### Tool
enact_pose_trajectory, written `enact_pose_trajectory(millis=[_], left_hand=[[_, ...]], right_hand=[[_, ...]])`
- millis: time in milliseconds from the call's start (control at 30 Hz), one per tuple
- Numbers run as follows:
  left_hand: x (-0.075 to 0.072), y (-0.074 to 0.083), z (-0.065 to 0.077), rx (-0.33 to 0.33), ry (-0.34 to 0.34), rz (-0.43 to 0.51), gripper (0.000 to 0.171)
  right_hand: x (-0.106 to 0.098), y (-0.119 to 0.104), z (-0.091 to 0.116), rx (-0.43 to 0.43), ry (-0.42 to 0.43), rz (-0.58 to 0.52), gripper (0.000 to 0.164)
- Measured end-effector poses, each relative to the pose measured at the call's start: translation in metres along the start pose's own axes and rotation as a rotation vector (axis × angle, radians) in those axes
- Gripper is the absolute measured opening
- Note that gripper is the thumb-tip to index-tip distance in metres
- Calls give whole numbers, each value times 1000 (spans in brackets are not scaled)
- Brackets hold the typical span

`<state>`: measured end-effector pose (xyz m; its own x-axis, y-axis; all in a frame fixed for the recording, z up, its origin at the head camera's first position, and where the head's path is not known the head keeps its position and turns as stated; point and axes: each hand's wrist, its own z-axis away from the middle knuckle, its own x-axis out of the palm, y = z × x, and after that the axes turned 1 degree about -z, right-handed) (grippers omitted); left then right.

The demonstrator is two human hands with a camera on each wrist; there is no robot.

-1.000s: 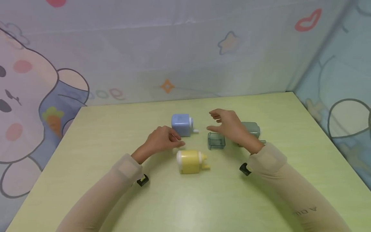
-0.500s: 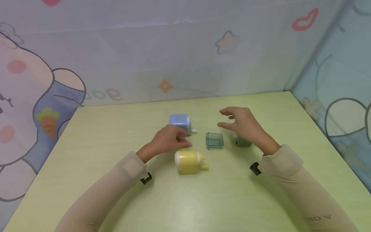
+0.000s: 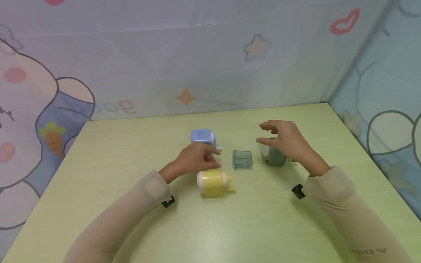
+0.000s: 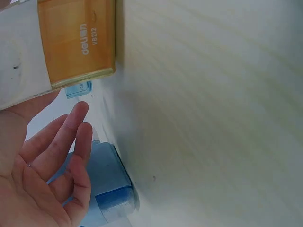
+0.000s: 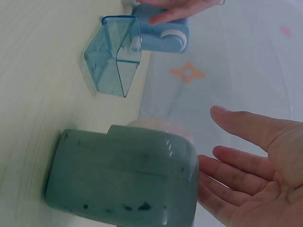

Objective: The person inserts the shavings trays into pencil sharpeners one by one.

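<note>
Three crank pencil sharpeners lie on the table. My left hand [image 3: 195, 157] sits between the blue sharpener [image 3: 201, 136] and the yellow sharpener [image 3: 212, 183], its fingers loosely bent and holding nothing. Over the green sharpener [image 3: 276, 157] my right hand [image 3: 287, 137] hovers with thumb and fingers spread apart, partly covering it. In the right wrist view, that palm faces the green body [image 5: 125, 177] with nothing gripped. A clear bluish-green shavings drawer [image 3: 242, 159] stands separately between the blue and green sharpeners.
The pale yellow-green table [image 3: 227, 230] ends at a printed cloth backdrop [image 3: 210, 65] behind and at the sides. Both forearms reach in from the front, each with a black wrist device [image 3: 298, 191].
My right hand has moved right, away from the drawer and above the green sharpener. My left hand has shifted slightly right. The view has turned a little; the sharpeners appear to stay put.
</note>
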<state>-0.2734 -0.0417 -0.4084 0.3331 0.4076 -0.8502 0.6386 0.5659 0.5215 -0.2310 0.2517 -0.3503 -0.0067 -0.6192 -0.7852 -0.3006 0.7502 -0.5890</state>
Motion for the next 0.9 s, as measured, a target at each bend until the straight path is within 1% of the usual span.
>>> enact_pose_trajectory(millis=[133,367,533,667,900], left_hand=[[1,0,-2,7,-13,11,43],[1,0,-4,-9,-49,10,43],[2,1,-6,-23,-77,16,45],[2,3,-8,-29,-97,14,48],[2,7,-13,-4,-113,17,51]], right_hand=[[-4,4,3,11,5,13,44],[-13,11,12,36,-16,18,50],[-18,18,18,29,-39,24,56],[-20,23,21,44,-36,22,56],[-22,27,26,54,-23,28,57]])
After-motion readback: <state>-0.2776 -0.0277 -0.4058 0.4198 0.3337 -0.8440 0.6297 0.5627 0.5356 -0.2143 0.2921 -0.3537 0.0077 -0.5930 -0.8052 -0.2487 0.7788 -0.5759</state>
